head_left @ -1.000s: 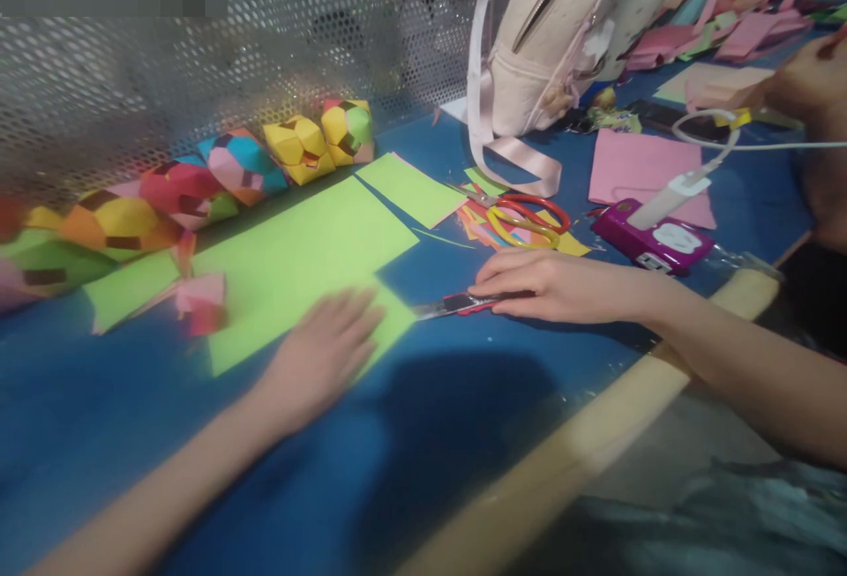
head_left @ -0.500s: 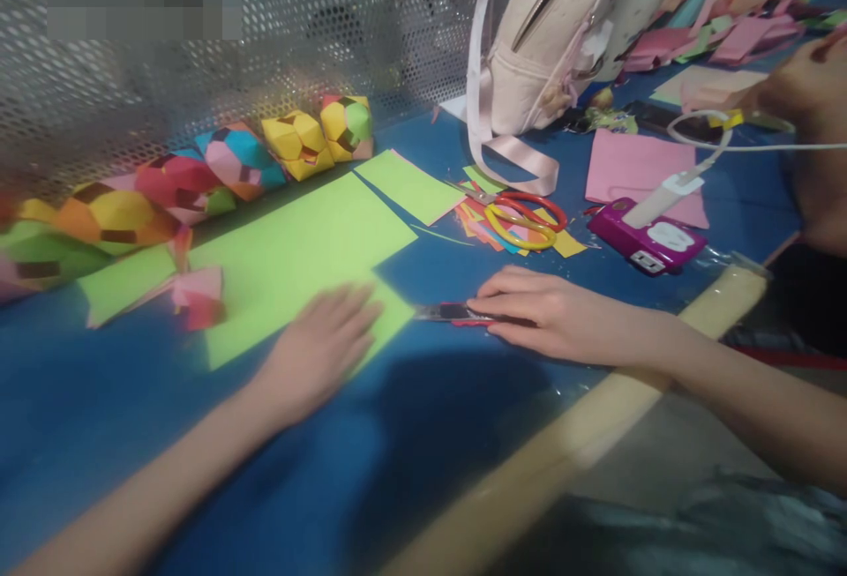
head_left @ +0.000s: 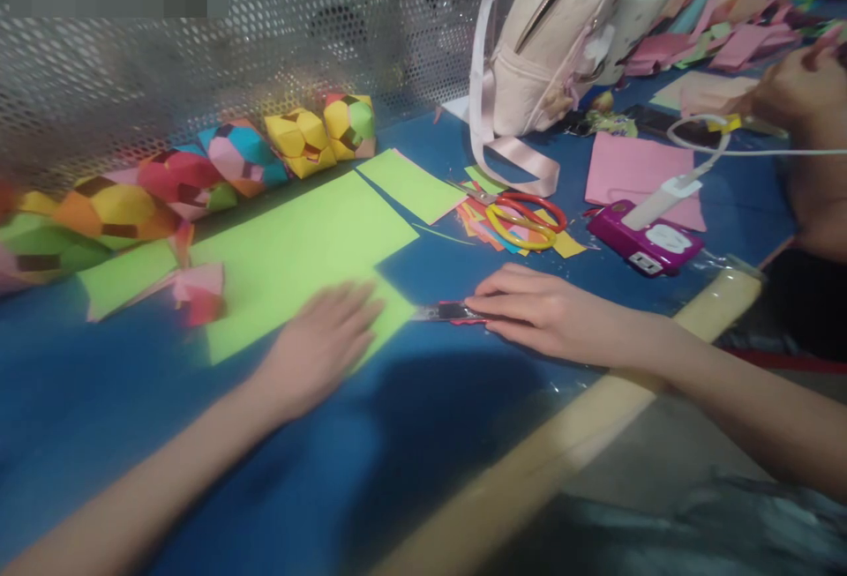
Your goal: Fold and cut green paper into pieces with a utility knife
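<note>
Flat on a large sheet of light green paper (head_left: 284,241) lies my left hand (head_left: 331,338), its fingers stretched out and pressing near the sheet's right corner. My right hand (head_left: 543,302) is closed around a utility knife (head_left: 456,312) with a red and black body. The knife's blade points left and meets the paper's corner. Beyond the sheet are a smaller green paper piece (head_left: 410,188) and scissors (head_left: 522,216) with red and yellow handles, resting on small coloured scraps (head_left: 567,243).
Folded paper balls (head_left: 301,144) line the perforated metal panel (head_left: 278,20). A pale bag (head_left: 529,73), pink paper (head_left: 612,168) and a purple power adapter (head_left: 645,238) with a white cable stand to the right. Another person's hand (head_left: 804,91) is at the far right. A cream edge strip (head_left: 575,444) borders the blue table.
My hands, the paper and the knife hold almost the same place. The other person's hand at the far right has shifted slightly.
</note>
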{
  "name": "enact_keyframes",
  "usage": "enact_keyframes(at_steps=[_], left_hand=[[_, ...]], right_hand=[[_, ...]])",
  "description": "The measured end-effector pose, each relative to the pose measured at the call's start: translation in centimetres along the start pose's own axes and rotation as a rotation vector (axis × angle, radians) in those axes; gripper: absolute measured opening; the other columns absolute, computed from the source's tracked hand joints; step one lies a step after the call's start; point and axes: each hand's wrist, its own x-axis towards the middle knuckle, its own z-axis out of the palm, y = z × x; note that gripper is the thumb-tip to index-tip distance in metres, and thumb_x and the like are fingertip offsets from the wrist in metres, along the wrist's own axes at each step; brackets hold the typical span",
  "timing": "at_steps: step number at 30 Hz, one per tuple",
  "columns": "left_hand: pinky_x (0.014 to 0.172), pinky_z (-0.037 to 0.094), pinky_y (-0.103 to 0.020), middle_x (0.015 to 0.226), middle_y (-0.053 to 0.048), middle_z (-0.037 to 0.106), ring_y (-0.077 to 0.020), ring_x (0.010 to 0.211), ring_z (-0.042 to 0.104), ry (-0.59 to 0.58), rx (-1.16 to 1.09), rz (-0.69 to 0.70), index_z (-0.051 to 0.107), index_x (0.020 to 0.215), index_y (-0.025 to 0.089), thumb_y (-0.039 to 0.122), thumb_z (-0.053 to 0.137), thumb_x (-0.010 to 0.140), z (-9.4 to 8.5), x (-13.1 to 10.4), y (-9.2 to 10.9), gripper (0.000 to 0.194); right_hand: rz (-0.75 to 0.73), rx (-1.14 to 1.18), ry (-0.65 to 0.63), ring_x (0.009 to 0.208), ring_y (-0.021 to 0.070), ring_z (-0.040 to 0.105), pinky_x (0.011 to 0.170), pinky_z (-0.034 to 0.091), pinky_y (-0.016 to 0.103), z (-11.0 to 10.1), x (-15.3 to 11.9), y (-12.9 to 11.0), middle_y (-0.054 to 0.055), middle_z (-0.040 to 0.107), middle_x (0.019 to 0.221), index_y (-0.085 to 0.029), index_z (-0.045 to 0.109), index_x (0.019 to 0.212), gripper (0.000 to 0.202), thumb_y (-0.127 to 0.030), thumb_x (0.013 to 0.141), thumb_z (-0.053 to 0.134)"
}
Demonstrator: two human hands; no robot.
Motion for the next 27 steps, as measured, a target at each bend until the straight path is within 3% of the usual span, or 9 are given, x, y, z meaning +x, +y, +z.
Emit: enact_keyframes(at_steps=[7, 27], left_hand=[[0.112, 0.036, -0.052, 0.148, -0.013, 0.043, -0.0299, 0.138, 0.041, 0.045, 0.035, 0.033, 0.053, 0.137, 0.012, 0.038, 0.018, 0.103, 0.32, -0.04, 0.00, 0.055], [0.115, 0.032, -0.050, 0.150, -0.011, 0.041, -0.0268, 0.140, 0.039, 0.020, -0.013, 0.020, 0.051, 0.139, 0.015, 0.038, 0.019, 0.104, 0.15, -0.08, -0.06, 0.053]], right_hand=[[0.017, 0.041, -0.035, 0.101, 0.0227, 0.060, 0.088, 0.051, 0.039, 0.02, -0.01, -0.20, 0.016, 0.065, 0.109, -0.012, 0.064, 0.120, 0.032, -0.025, 0.101, 0.042], [-0.017, 0.073, -0.055, 0.099, 0.0233, 0.058, 0.085, 0.050, 0.038, 0.48, 0.16, -0.77, 0.015, 0.064, 0.107, -0.010, 0.063, 0.121, 0.029, -0.021, 0.099, 0.046]])
